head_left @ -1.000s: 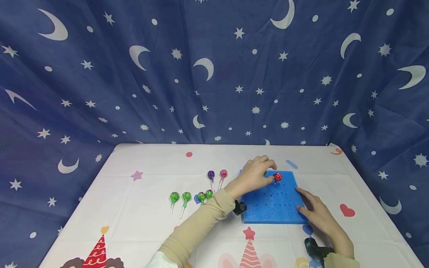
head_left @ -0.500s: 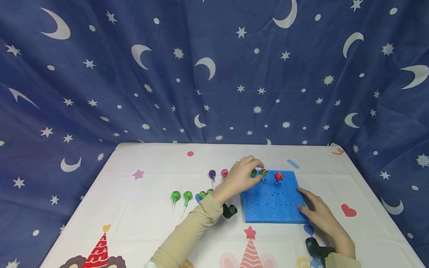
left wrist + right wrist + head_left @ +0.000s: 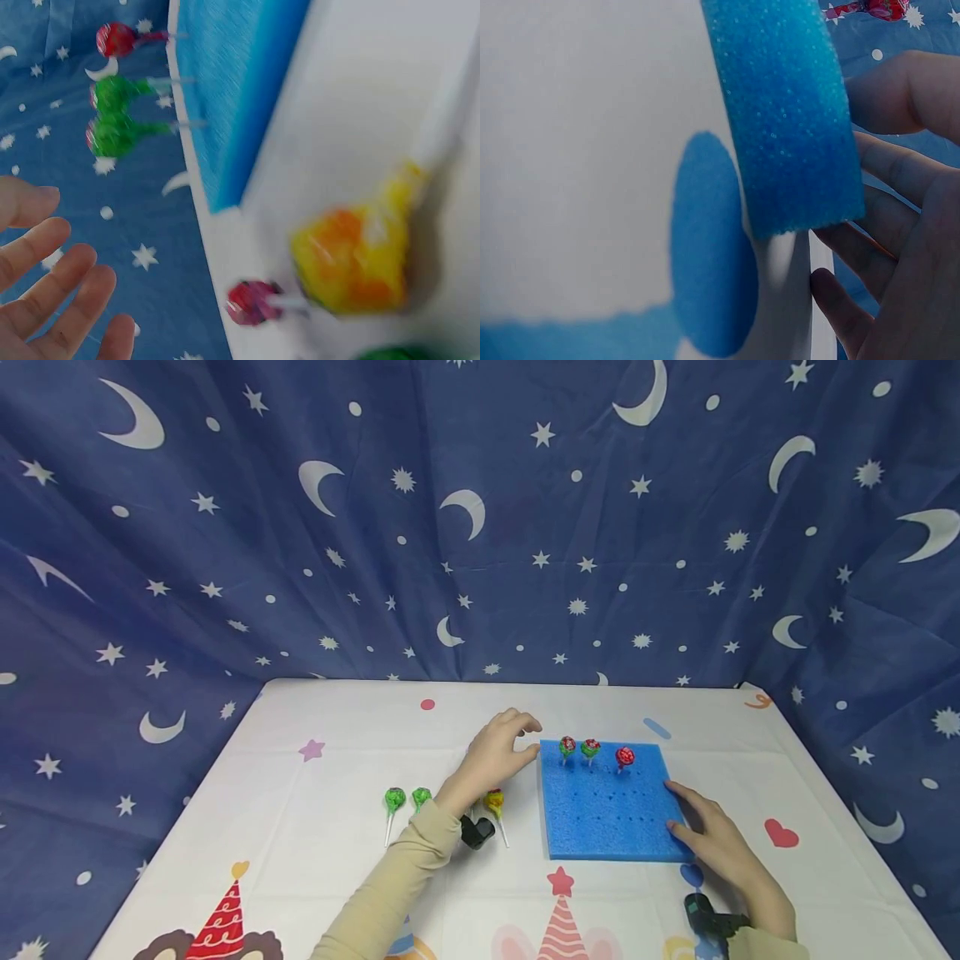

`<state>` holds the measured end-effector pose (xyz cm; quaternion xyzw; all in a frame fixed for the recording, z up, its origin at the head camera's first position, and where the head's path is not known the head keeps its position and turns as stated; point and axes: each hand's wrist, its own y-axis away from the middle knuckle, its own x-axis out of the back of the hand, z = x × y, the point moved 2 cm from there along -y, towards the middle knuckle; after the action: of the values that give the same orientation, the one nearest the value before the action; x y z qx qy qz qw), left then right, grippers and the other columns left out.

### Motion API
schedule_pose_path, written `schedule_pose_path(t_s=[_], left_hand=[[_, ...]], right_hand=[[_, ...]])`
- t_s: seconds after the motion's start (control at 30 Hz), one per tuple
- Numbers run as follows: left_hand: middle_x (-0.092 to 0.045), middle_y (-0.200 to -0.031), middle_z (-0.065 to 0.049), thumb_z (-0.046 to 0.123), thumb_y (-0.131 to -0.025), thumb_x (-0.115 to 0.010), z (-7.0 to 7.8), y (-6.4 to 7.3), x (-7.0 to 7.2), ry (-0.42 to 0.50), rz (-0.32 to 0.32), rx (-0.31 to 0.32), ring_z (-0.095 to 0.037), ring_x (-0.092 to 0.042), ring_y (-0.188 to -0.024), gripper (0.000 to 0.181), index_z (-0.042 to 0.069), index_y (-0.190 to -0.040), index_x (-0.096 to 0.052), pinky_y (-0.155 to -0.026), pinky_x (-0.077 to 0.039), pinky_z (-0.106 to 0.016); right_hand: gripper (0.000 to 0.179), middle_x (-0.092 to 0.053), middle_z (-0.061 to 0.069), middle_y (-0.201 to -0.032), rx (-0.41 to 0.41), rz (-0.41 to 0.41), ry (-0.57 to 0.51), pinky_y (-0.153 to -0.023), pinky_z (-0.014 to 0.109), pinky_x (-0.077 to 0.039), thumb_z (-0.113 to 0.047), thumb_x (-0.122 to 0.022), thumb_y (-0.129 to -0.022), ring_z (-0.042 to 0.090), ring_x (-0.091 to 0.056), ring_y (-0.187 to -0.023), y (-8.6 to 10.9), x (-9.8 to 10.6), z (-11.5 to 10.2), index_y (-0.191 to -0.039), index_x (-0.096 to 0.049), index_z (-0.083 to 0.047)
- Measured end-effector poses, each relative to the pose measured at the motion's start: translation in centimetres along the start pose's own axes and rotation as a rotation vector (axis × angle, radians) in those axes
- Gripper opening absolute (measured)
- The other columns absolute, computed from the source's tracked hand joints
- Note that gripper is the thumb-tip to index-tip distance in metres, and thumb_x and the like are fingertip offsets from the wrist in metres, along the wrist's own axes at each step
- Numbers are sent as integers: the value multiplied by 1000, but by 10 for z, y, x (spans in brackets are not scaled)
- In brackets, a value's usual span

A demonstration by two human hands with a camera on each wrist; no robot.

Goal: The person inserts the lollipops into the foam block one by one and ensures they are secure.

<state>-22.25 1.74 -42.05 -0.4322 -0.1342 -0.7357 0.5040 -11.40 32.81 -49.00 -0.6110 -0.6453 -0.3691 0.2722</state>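
Note:
My left hand [image 3: 491, 753] hovers just left of a blue foam board [image 3: 600, 839], fingers spread and holding nothing; the left wrist view shows its fingers [image 3: 79, 281] apart. Upright along the board's back stand two green-and-red lollipops [image 3: 567, 747] and a red lollipop [image 3: 625, 757]. My right hand [image 3: 716, 845] rests against the board's right edge, thumb and fingertips touching the foam side. Beneath my left wrist lies a yellow lollipop [image 3: 495, 802], sharp in colour but blurred in the left wrist view, near a pink lollipop [image 3: 253, 302].
Two green lollipops [image 3: 394, 800] lie on the table to the left, one partly behind the left sleeve. Other lollipops are hidden by my left hand and forearm. Rows of small holes run across the board. A starry blue curtain [image 3: 480, 593] hangs behind the printed tablecloth [image 3: 337, 718].
My left hand has moved left from the board's back row, off the green-and-red lollipops, which now show fully, to past the board's left edge. My right hand has stayed put.

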Motion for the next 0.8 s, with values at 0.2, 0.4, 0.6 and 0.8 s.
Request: schedule_pose_path(t_s=[0.2,0.4,0.6,0.8], left_hand=[[-65,-109,-9,21,-89,-66,-23,5,3,0,22,52,-24,-62,-100,24,12,-111,-65,-83,-51,-35],[-64,-110,-10,18,-89,-65,-38,10,9,22,34,101,-27,-61,-103,24,10,-112,-65,-85,-51,-40],[-64,-111,-10,18,-88,-66,-50,13,16,42,48,147,-28,-63,-104,25,10,-112,-64,-88,-52,-42],[-65,-111,-11,19,-88,-66,-62,13,21,47,36,179,-30,-63,-105,25,9,-111,-65,-88,-51,-44]], right_hand=[[66,-26,31,-151,-5,-7,3,-98,76,-22,-31,-56,-94,59,-22,-134,-1,1,0,-149,-28,-8],[66,-26,30,-151,-7,-11,1,-99,76,-21,-32,-56,-94,59,-21,-135,-1,0,1,-150,-28,-9],[66,-26,30,-152,-8,-8,0,-99,76,-22,-32,-56,-94,58,-21,-135,-2,0,1,-150,-28,-9],[67,-25,29,-152,-9,-7,-13,-100,76,-21,-32,-56,-94,58,-20,-136,-1,0,2,-150,-28,-9]])
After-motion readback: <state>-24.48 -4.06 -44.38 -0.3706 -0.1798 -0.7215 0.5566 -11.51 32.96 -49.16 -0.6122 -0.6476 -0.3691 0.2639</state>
